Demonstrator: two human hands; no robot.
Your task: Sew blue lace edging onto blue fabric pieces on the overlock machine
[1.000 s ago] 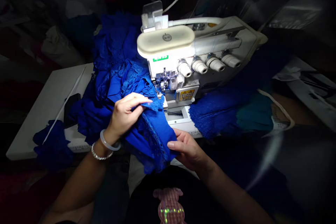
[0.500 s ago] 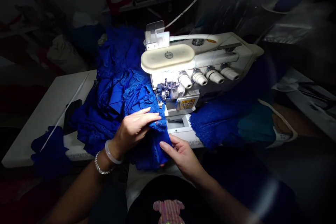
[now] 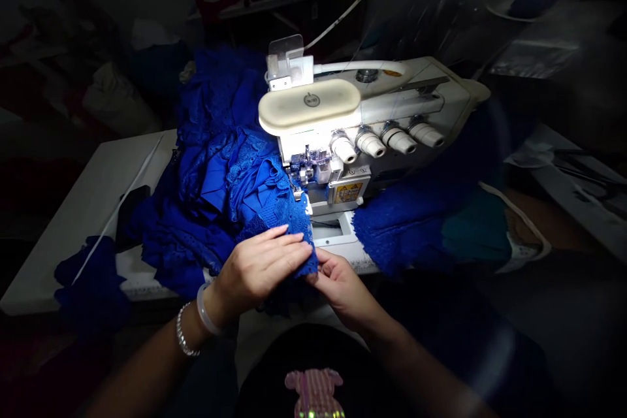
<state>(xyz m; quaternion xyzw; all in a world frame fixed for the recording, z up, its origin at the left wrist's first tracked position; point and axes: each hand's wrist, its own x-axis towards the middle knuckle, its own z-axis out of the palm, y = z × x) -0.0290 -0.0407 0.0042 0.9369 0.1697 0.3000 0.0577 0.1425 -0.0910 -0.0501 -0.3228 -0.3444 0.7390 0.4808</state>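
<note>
Blue lace fabric (image 3: 290, 210) runs from under the presser foot (image 3: 296, 192) of a white overlock sewing machine (image 3: 313, 108) down toward me. My left hand (image 3: 262, 264) lies flat on the lace, fingers stretched out toward the machine's front edge. At the fabric's near right corner, my right hand (image 3: 337, 284) is closed in a pinch on the edge, its thumb and fingers partly behind the cloth. A heap of the same blue fabric (image 3: 215, 170) rises left of the needle area, joined or bunched against the piece under my hand; I cannot tell which.
A white table (image 3: 59, 209) extends left, with a thin white strip (image 3: 117, 209) and a dark blue scrap (image 3: 93, 274) at its edge. More blue fabric (image 3: 396, 228) and a teal piece (image 3: 475, 228) lie right of the machine. Tension knobs (image 3: 372, 144) project from its front.
My left hand has slid slightly toward me and flattened over the lace. The lace edge is now drawn straighter down from the foot, and my right hand pinches its near corner.
</note>
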